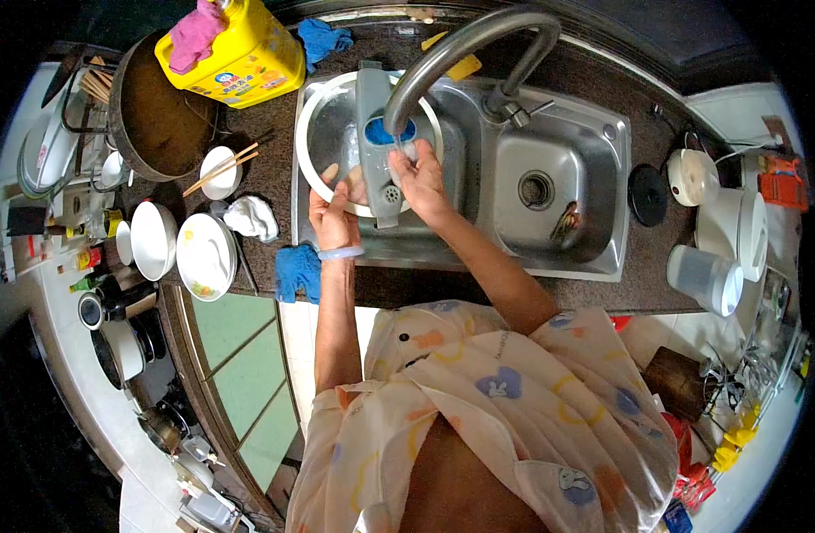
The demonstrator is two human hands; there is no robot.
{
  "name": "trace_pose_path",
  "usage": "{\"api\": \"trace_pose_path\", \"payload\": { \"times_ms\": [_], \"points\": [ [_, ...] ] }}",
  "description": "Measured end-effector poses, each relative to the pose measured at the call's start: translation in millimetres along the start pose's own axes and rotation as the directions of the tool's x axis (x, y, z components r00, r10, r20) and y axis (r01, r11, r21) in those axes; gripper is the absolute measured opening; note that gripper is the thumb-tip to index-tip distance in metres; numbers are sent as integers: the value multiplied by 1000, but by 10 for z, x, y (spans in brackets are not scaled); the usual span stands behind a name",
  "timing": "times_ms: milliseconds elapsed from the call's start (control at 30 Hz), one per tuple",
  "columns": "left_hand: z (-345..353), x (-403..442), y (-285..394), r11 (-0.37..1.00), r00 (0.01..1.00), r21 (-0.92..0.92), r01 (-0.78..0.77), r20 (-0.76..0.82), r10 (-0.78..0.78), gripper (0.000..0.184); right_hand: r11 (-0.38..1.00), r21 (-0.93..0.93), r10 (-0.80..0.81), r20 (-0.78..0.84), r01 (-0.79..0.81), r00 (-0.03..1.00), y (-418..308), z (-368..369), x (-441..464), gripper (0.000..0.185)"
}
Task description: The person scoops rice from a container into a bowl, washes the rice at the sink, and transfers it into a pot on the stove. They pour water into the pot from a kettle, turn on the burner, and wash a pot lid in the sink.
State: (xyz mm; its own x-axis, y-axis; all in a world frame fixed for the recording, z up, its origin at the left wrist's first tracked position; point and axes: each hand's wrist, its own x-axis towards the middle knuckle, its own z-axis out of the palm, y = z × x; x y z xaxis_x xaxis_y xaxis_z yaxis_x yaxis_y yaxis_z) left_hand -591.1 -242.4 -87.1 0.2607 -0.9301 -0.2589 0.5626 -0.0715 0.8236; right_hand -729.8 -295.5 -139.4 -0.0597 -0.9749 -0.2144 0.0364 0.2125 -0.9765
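A white-rimmed round basin (311, 133) sits in the left sink bowl, with a grey plastic rack (372, 96) lying across it. A blue insert (377, 133) shows in the rack. My left hand (335, 218) closes its fingers on the basin's near-left rim. Under the spout of the metal faucet (425, 75), my right hand (418, 182) is at the rack's right side, fingers bent together round something pale and wet that I cannot make out. Part of the basin's inside is hidden by the rack.
Left of the sink stand a yellow jug (256, 58), a wok (150, 115), a small bowl with chopsticks (221, 174), white bowls (153, 240) and cloths (298, 271). The right sink bowl (523, 147) has scraps inside. A black lid (647, 194) and plastic containers (705, 277) are at right.
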Motion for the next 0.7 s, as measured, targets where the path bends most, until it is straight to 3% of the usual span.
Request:
{"api": "trace_pose_path", "payload": {
  "times_ms": [100,167,200,233,300,367,433,500,533,567,633,700],
  "points": [
    [-8,32,-12,1000,1000,20,-12,9,12,36,999,-27,-23,-72,21,997,8,-17,79,27],
    [-16,17,-9,999,1000,-51,-2,-8,1,30,942,-237,-285,-192,238,939,324,-118,222,22],
    [-42,23,-25,999,1000,-53,-5,-9,4,30,981,-152,-153,-246,117,957,62,-234,161,23],
    [-97,21,-44,998,1000,-64,-4,-10,3,30,981,-152,-153,-242,118,958,2,-318,164,23],
    [-163,6,-40,997,1000,-74,4,-13,-5,30,998,-55,-36,-134,28,990,-35,-460,134,24],
    [-185,8,-35,997,1000,-64,30,1,-30,34,993,-110,37,-71,-45,997,-65,-505,38,26],
    [-145,-3,-28,997,999,-75,33,-3,-33,33,954,-185,-206,170,237,963,-161,-467,-131,32],
    [-111,7,-13,996,999,-83,36,-4,-37,32,970,-115,-182,231,212,956,-376,-348,-220,32],
    [-101,8,-14,997,999,-58,42,4,-42,32,851,-210,-425,260,481,867,-451,-315,-208,29],
    [-94,12,-8,998,999,-33,48,11,-47,32,651,-288,-629,312,702,712,-513,-267,-205,26],
    [-85,32,16,998,998,47,48,-33,-46,32,691,-260,-609,293,675,737,-555,-149,-219,20],
    [-67,58,50,995,999,84,47,-16,-46,27,469,-305,-713,424,829,559,-556,-105,-169,22]
  ]
}}
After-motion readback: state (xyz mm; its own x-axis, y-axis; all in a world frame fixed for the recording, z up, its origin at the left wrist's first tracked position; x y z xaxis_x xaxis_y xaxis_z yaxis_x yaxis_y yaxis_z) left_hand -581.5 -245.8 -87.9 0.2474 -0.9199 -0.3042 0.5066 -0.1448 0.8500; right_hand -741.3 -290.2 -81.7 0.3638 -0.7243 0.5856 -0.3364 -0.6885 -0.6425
